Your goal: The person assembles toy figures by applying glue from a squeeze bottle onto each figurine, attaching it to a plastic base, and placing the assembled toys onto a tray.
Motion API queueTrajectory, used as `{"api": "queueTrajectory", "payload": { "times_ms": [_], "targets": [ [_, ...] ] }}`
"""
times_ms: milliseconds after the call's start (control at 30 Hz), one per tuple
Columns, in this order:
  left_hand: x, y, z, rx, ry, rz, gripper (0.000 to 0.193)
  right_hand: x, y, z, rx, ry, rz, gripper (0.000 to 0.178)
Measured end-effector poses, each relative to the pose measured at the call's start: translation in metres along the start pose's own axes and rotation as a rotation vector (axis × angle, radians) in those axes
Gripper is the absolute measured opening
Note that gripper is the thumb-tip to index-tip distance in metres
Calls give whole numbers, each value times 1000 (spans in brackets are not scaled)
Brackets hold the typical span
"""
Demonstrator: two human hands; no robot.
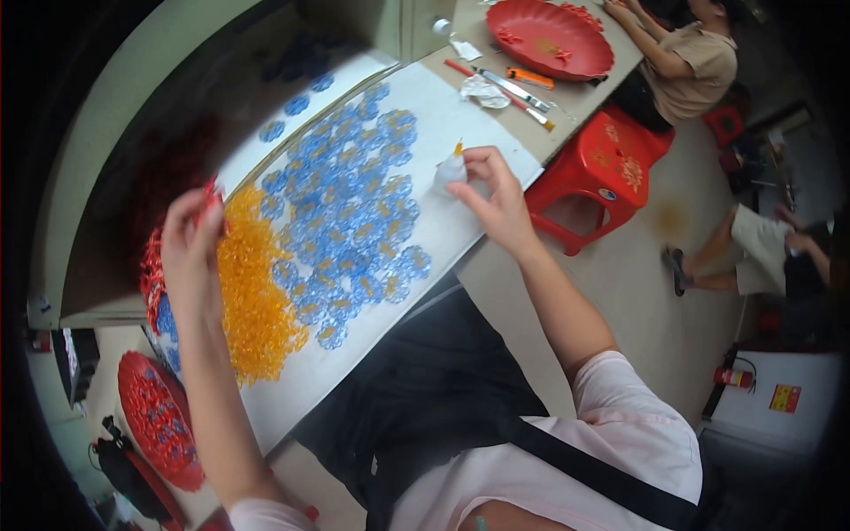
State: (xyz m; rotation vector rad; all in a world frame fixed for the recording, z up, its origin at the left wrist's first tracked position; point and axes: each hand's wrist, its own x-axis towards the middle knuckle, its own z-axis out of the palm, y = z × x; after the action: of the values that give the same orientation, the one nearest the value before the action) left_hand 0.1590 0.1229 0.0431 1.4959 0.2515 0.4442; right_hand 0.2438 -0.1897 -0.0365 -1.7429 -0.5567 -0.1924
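In my right hand (pixel 496 190) is a small translucent squeeze bottle (pixel 450 177) with a yellow nozzle pointing up. My left hand (pixel 190 252) is raised at the left end of the white work sheet (pixel 434 97), its fingers closed on a small red plastic piece (pixel 212 196). Beside it lies a heap of small amber-yellow plastic pieces (pixel 252 305). Many translucent blue flower-shaped pieces (pixel 354 212) are spread over the middle of the sheet, several with a yellow piece on top. A pile of red pieces (pixel 152 283) is partly hidden behind my left wrist.
At the far right of the table are a red tray (pixel 549 40), an orange cutter (pixel 529 78), a brush (pixel 537 117) and crumpled tissue (pixel 484 91). A red stool (pixel 602 173) stands beside it. Another red tray (pixel 159 420) is lower left. Two other people are at the right.
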Motion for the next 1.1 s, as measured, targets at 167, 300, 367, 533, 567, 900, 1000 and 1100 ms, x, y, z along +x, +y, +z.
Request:
{"api": "queueTrajectory", "payload": {
  "times_ms": [167,300,367,533,567,900,1000,1100],
  "targets": [
    [-106,-11,2,-326,19,-240,20,-36,-41,7,259,-41,61,29],
    [-161,-20,19,-452,94,-340,24,-68,-71,27,630,-181,209,27],
    [-177,-25,21,-507,84,-352,29,-78,-85,37,798,-252,316,31],
    [-180,-25,39,-620,7,-359,53,-90,-99,36,761,-157,255,37],
    [-182,-29,37,-658,7,-386,46,-88,-99,34,833,-191,205,32],
    [-191,-32,27,-785,-40,-429,28,-87,-111,39,976,-48,255,33],
    [-193,-35,26,-801,-62,-431,28,-95,-120,45,581,42,72,43],
    [-193,-35,27,-785,-69,-427,31,-97,-119,47,429,-60,-113,40]
  ]
}}
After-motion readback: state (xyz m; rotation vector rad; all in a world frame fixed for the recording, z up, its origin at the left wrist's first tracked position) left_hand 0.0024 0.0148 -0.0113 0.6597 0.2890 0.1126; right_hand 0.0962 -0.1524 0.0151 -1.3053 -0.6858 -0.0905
